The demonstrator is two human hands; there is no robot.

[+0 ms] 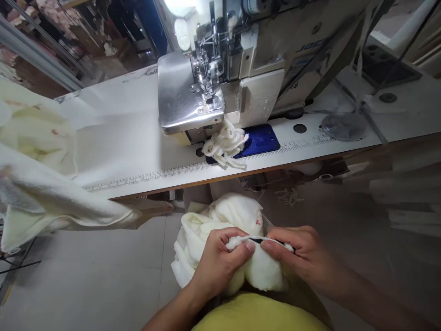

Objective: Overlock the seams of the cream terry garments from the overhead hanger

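Your left hand [220,262] and right hand [301,257] each pinch shut on an edge of the cream fleece fabric [196,239], held out in front of the overlock machine [213,69]

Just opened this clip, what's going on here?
A seated person pinches an edge of a bundle of cream fleecy fabric between their left hand and right hand, above their lap. Ahead, a tangle of cream fabric strips lies below a steel-plated industrial sewing machine on a white table, and a long cream fleecy cloth drapes over the table's left end.
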